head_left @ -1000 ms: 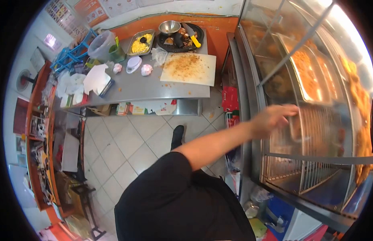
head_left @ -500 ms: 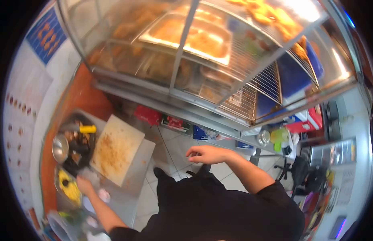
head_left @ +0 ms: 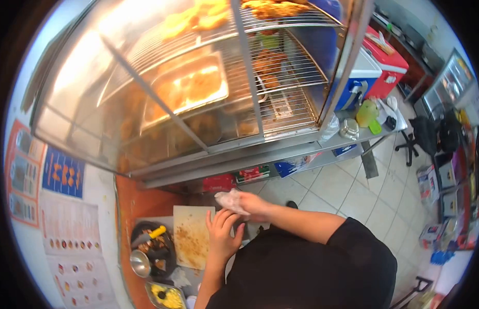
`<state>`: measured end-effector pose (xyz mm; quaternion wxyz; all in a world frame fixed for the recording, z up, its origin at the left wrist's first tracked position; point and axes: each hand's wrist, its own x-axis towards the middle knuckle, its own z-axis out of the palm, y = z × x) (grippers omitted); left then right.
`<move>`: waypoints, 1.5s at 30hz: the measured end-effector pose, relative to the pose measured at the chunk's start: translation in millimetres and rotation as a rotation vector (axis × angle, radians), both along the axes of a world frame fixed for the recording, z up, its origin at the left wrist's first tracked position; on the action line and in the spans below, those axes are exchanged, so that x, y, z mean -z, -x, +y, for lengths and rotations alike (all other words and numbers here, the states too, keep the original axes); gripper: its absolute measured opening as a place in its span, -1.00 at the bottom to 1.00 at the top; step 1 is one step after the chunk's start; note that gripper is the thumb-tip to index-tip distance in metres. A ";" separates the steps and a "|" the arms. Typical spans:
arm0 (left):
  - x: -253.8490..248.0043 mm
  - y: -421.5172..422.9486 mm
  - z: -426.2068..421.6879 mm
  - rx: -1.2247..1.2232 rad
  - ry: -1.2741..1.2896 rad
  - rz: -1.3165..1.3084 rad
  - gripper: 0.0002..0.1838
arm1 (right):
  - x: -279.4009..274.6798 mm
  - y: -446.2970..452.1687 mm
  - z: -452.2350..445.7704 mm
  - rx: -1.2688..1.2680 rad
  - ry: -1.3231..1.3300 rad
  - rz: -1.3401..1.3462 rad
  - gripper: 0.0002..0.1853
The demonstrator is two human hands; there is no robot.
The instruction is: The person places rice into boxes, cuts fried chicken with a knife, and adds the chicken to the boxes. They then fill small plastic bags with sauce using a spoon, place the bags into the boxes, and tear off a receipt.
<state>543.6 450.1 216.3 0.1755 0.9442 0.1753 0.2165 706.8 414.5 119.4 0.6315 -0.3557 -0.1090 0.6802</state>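
Pinched in my right hand (head_left: pixel 255 204) is a crumpled, thin whitish plastic piece (head_left: pixel 230 201), like a disposable glove; its exact shape cannot be made out. My left hand (head_left: pixel 224 233) is close against it, fingers stretched and apart, the fingertips at its lower edge. Both hands are in front of my body, just right of a white cutting board (head_left: pixel 190 232) strewn with brown crumbs. Left of the board, a yellow-handled utensil (head_left: pixel 157 232) lies across a dark pan (head_left: pixel 170 257) with food scraps. More crumpled clear plastic (head_left: pixel 181 277) lies below the board.
A glass-fronted heated cabinet (head_left: pixel 198 149) with fried food on racks spans the space ahead. A metal bowl (head_left: pixel 140 263) and a tray of yellow food (head_left: pixel 172 297) stand at lower left. Coolers (head_left: pixel 386 67) and a green jug (head_left: pixel 367 112) stand at right, above tiled floor (head_left: pixel 353 201).
My left hand has come up from beside the tray to meet my right hand. The whitish plastic is now in my right hand, which was empty. The view has turned rightward.
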 end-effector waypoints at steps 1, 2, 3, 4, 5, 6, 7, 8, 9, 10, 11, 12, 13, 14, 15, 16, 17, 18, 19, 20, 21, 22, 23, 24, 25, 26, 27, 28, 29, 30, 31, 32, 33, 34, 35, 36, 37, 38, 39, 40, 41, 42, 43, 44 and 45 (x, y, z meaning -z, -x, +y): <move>-7.2 -10.4 2.1 0.039 0.085 -0.021 -0.71 | 15.8 -24.0 -6.4 0.078 0.043 -0.049 -0.71; -14.0 -18.2 6.4 0.081 0.060 -0.026 -0.72 | 32.3 -52.4 -15.5 0.222 0.070 -0.145 -0.72; -11.9 -22.9 10.7 0.089 0.051 -0.016 -0.72 | 42.8 -83.3 -23.3 0.360 0.099 -0.242 -0.73; -5.1 -26.2 16.5 0.084 0.183 -0.029 -0.74 | 22.3 -114.0 -31.3 0.587 0.260 -0.407 -0.74; 0.9 -29.9 22.8 0.075 0.312 -0.043 -0.76 | 39.0 -154.1 -36.4 0.706 0.300 -0.651 -0.76; 5.5 -33.1 27.6 0.081 0.300 -0.017 -0.77 | 37.7 -189.2 -33.0 0.865 0.314 -0.741 -0.81; 10.4 -36.8 30.2 0.078 0.282 -0.012 -0.77 | 35.5 -230.4 -27.6 0.932 0.264 -0.967 -0.83; 16.7 -39.6 29.4 0.031 0.357 0.030 -0.79 | 29.3 -264.6 -7.6 0.931 0.253 -0.955 -0.83; 24.0 -42.3 28.6 -0.018 0.435 0.070 -0.81 | 22.1 -299.3 13.2 1.024 0.249 -1.216 -0.79; 32.6 -45.6 29.5 -0.043 0.483 0.074 -0.83 | 15.0 -332.2 33.6 1.111 0.240 -1.481 -0.75; 34.6 -47.4 27.9 -0.055 0.475 0.071 -0.83 | 4.3 -361.8 58.9 1.048 0.253 -1.468 -0.72; 37.5 -51.8 28.0 -0.071 0.507 0.094 -0.83 | -8.8 -389.1 87.5 0.989 0.260 -1.460 -0.68; 39.8 -56.6 28.6 -0.090 0.540 0.114 -0.83 | -18.7 -412.1 117.1 0.988 0.238 -1.460 -0.68; 38.6 -61.1 27.5 -0.121 0.560 0.117 -0.83 | -24.1 -430.0 146.8 1.031 0.166 -1.634 -0.65; 38.3 -65.3 27.4 -0.137 0.557 0.108 -0.83 | -33.7 -438.0 165.3 1.072 0.089 -1.806 -0.62; 38.4 -69.5 28.0 -0.182 0.561 0.114 -0.83 | -41.8 -444.9 176.7 1.066 0.066 -1.805 -0.62; 38.7 -73.2 28.8 -0.227 0.565 0.119 -0.83 | -50.7 -451.9 186.4 0.646 0.290 -1.972 -0.53; 41.2 -75.4 30.2 -0.244 0.562 0.107 -0.83 | -59.6 -455.9 196.0 0.200 0.507 -2.081 -0.43; 45.3 -75.6 32.0 -0.282 0.550 0.072 -0.83 | -26.2 -473.8 216.9 0.292 0.486 -2.113 -0.38; 46.9 -74.0 32.0 -0.320 0.542 0.041 -0.83 | -18.4 -482.7 220.3 0.396 0.451 -2.164 -0.43; 46.2 -71.4 30.5 -0.339 0.545 0.031 -0.83 | -12.7 -489.6 221.8 0.500 0.412 -2.212 -0.47; 45.5 -69.1 30.7 -0.395 0.554 -0.005 -0.82 | -11.8 -500.2 223.1 0.477 0.333 -2.169 -0.60; 44.5 -65.8 29.6 -0.456 0.563 -0.044 -0.82 | -8.4 -503.9 224.5 0.510 0.316 -2.132 -0.63; 42.5 -61.8 27.4 -0.491 0.590 -0.085 -0.82 | -10.7 -505.1 218.3 0.582 0.350 -2.059 -0.66; 43.3 -57.2 25.6 -0.541 0.591 -0.115 -0.82 | -13.6 -505.0 210.2 0.664 0.387 -1.959 -0.69; 46.3 -47.8 23.6 -0.530 0.642 -0.144 -0.82 | -18.9 -499.7 200.5 0.722 0.398 -1.850 -0.71; 48.3 -36.4 16.6 -0.552 0.683 -0.198 -0.82 | -9.3 -494.7 193.6 0.805 0.234 -1.800 -0.71; 44.8 -29.1 10.1 -0.548 0.672 -0.170 -0.81 | 4.0 -491.8 184.9 0.871 0.069 -1.749 -0.68; 41.6 -19.0 6.3 -0.584 0.653 -0.180 -0.81 | 1.8 -489.2 180.9 0.848 -0.054 -1.488 -0.67; 45.8 -7.9 0.3 -0.587 0.600 -0.193 -0.79 | 2.5 -475.1 161.1 0.762 -0.149 -1.132 -0.62; 52.3 1.6 -2.2 -0.591 0.556 -0.190 -0.78 | 1.8 -466.0 148.2 0.671 -0.224 -0.764 -0.54; 57.3 12.8 -9.5 -0.599 0.530 -0.192 -0.79 | -5.3 -460.0 129.4 0.589 -0.251 -0.480 -0.44; 67.1 27.0 -17.8 -0.612 0.609 -0.232 -0.78 | 48.2 -488.9 111.0 0.312 -0.372 -0.463 -0.46; 62.2 46.1 -31.5 -0.647 0.602 -0.274 -0.78 | 22.7 -451.8 74.0 0.232 -0.207 -0.590 -0.47; 53.8 66.9 -48.5 -0.746 0.675 -0.299 -0.78 | -2.3 -397.8 50.9 0.144 -0.087 -0.670 -0.46; 59.0 86.3 -71.3 -0.831 0.654 -0.374 -0.77 | -11.1 -358.2 27.2 0.030 -0.003 -0.707 -0.46; 67.2 106.5 -96.3 -0.871 0.673 -0.402 -0.77 | -14.1 -319.8 4.3 -0.079 0.056 -0.713 -0.46; 78.1 129.0 -120.1 -1.013 0.707 -0.456 -0.77 | -12.8 -281.2 -15.2 -0.201 0.090 -0.697 -0.46; 91.9 152.9 -151.5 -1.145 0.716 -0.513 -0.77 | -10.4 -241.9 -29.8 -0.322 0.081 -0.659 -0.46; 110.3 175.4 -181.8 -1.231 0.854 -0.659 -0.78 | -8.0 -195.1 -41.4 -0.446 0.077 -0.611 -0.46; 130.9 198.5 -217.1 -1.305 0.998 -0.812 -0.79 | -7.4 -140.1 -50.7 -0.578 0.062 -0.548 -0.45; 151.5 223.2 -253.8 -1.343 1.037 -0.883 -0.80 | -0.3 -88.5 -62.8 -0.708 0.035 -0.466 -0.45; 165.7 247.7 -293.9 -1.387 1.073 -0.957 -0.81 | -26.3 -10.9 -83.5 -0.832 0.063 -0.486 -0.46; 170.7 271.8 -333.6 -1.475 1.056 -0.941 -0.81 | 3.5 40.6 -85.1 -0.975 0.066 -0.219 -0.38; 175.3 296.9 -374.1 -1.562 1.038 -0.920 -0.80 | 4.0 103.7 -95.0 -1.191 0.083 -0.232 -0.28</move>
